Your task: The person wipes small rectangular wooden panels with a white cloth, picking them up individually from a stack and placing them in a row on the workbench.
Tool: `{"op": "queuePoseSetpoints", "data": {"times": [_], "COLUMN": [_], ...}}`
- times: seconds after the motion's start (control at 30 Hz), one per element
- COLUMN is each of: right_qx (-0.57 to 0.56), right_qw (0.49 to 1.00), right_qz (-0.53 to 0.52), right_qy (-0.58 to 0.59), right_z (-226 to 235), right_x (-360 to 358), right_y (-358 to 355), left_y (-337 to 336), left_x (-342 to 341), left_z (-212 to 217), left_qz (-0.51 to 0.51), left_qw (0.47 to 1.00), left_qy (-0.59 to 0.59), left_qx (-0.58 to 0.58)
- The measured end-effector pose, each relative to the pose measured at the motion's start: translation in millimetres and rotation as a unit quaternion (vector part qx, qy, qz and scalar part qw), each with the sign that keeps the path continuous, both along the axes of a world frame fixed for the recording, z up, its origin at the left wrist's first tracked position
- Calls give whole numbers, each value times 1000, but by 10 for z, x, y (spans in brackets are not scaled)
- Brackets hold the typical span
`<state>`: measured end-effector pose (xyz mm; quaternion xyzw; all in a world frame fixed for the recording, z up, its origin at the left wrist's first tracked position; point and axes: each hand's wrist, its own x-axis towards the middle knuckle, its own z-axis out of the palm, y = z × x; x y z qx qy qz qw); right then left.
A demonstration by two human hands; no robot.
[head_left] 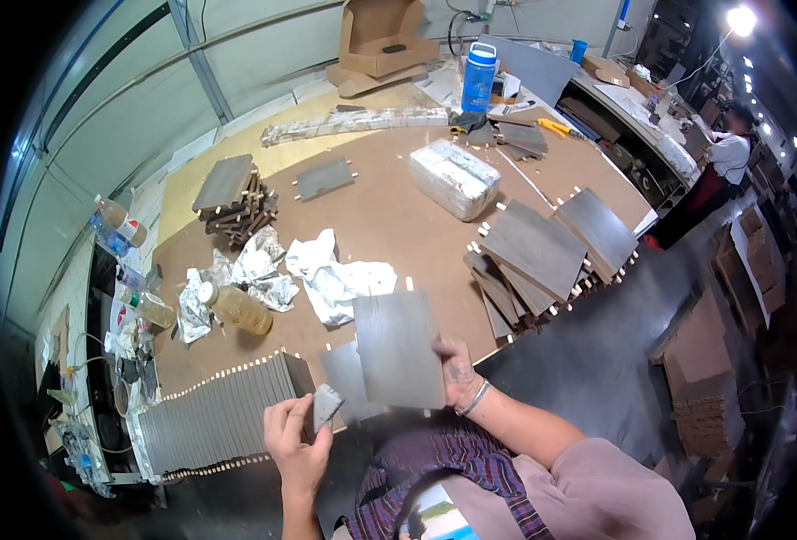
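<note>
My right hand (pixel 459 373) grips the right edge of a flat grey wooden panel (pixel 400 346) with pale dowels sticking out at its ends. The panel is raised and tilted in front of me. Between the thumb and fingers of my left hand (pixel 296 439) is a small grey abrasive-looking block (pixel 327 404), just left of the panel and apart from it. Another grey panel (pixel 343 378) is partly hidden behind the held one. Left of that, a long row of similar panels (pixel 223 416) stands on edge, dowels showing along both sides.
On the brown-covered table (pixel 362 216) are a right-hand panel stack (pixel 534 247), a left-hand stack (pixel 227 184), a wrapped white block (pixel 455 178) and crumpled paper (pixel 344 274). A bottle of yellowish liquid (pixel 241 310) and a blue bottle (pixel 479 81) stand there. Another person (pixel 727 157) works far right.
</note>
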<state>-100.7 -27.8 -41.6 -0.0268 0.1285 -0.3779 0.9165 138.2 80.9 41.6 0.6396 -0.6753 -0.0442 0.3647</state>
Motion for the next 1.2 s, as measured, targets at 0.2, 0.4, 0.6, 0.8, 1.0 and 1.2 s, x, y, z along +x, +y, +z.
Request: {"op": "queuePoseSetpoints", "data": {"times": [0.2, 0.4, 0.6, 0.8, 1.0, 1.2], "right_qx": [-121, -169, -185, -174, -116, 17], "right_qw": [991, 981, 975, 976, 988, 985], "right_qz": [50, 68, 67, 26, 63, 76], "right_qy": [39, 65, 106, 127, 79, -151], "right_z": [183, 390, 441, 145, 1, -73], "right_x": [-64, -69, -160, -257, -330, -388], "right_y": [183, 240, 313, 410, 411, 147], "left_y": [-338, -483, -487, -658, -514, -359], "left_x": [-473, -841, -885, -462, -480, -203], "left_z": [318, 448, 374, 46, 124, 158], "left_qz": [-66, -112, -110, 37, -23, -34], "left_qw": [981, 977, 979, 985, 983, 988], "left_qy": [183, 174, 163, 167, 184, 148], "left_qx": [-30, -57, -50, -5, -11, 0]}}
